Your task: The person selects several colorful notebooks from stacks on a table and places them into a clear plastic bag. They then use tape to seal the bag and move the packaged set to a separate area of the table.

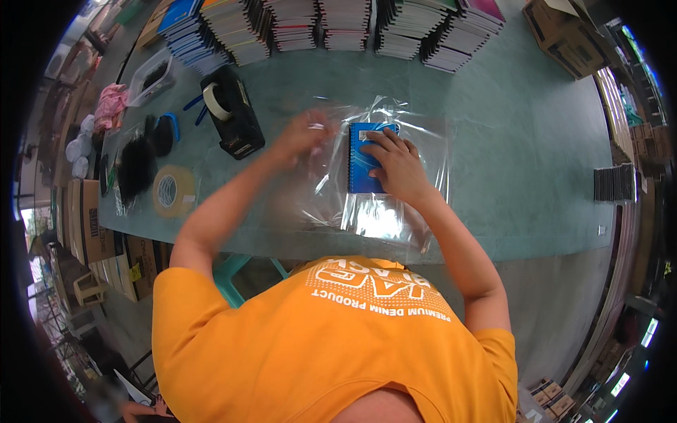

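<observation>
A small blue spiral-bound notebook (362, 169) lies on a sheet of clear plastic film (324, 187) spread on the table in front of me. Over the notebook's upper right part rests my right hand (398, 166), its fingers spread and lying flat on the cover. My left hand (308, 135) is at the film's left edge, left of the notebook. Motion smears its fingers, so whether they pinch the film does not show.
A black tape dispenser (243, 123) stands to the left, near a roll of clear tape (185, 192) and a plastic tub (151, 76). Stacks of spiral notebooks (345, 27) line the table's far side. A cardboard box (572, 41) sits at the far right.
</observation>
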`<state>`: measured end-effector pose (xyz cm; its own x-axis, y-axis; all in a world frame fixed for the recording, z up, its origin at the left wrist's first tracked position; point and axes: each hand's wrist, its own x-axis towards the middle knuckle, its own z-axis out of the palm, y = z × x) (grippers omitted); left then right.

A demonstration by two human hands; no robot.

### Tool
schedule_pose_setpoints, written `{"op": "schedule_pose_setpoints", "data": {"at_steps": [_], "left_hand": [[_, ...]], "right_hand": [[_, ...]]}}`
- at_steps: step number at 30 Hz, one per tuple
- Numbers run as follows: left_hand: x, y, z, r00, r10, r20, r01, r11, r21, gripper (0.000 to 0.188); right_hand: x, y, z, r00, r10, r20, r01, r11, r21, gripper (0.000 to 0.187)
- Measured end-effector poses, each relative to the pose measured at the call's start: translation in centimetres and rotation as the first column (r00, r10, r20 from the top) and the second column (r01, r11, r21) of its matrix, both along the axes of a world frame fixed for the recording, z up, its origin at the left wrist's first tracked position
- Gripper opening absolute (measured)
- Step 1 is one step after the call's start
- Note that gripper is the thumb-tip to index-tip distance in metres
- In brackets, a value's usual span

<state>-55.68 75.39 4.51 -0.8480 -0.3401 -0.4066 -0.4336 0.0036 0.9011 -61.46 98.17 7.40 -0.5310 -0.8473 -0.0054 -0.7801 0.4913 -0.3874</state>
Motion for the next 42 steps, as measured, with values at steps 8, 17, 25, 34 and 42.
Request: {"op": "schedule_pose_setpoints", "data": {"at_steps": [8, 17, 25, 34, 42], "left_hand": [[5.5, 3.5, 0.8, 0.957, -0.212, 0.198, 0.226, 0.973, -0.05, 0.018], [0.8, 9.3, 1.5, 0.888, -0.441, 0.129, 0.385, 0.559, -0.734, 0.022], [-0.3, 9.9, 4.2, 0.756, -0.542, 0.367, 0.617, 0.403, -0.676, 0.024], [-0.5, 11.3, 3.7, 0.809, -0.451, 0.377, 0.555, 0.375, -0.743, 0.027], [-0.1, 11.3, 3.4, 0.823, -0.441, 0.358, 0.554, 0.488, -0.674, 0.029]], "right_hand": [[-1.7, 0.5, -0.5, 0.998, 0.06, 0.034, -0.057, 0.996, -0.074, 0.068], [-0.4, 0.6, -5.1, 0.998, 0.026, 0.063, -0.011, 0.972, -0.234, 0.081], [-4.1, 1.1, 0.6, 0.957, 0.281, 0.079, -0.277, 0.959, -0.054, 0.086], [-9.5, -6.9, -1.2, 0.977, -0.082, 0.196, 0.092, 0.995, -0.046, 0.07], [-4.9, 1.5, 2.2, 0.954, 0.251, 0.163, -0.246, 0.968, -0.048, 0.061]]}}
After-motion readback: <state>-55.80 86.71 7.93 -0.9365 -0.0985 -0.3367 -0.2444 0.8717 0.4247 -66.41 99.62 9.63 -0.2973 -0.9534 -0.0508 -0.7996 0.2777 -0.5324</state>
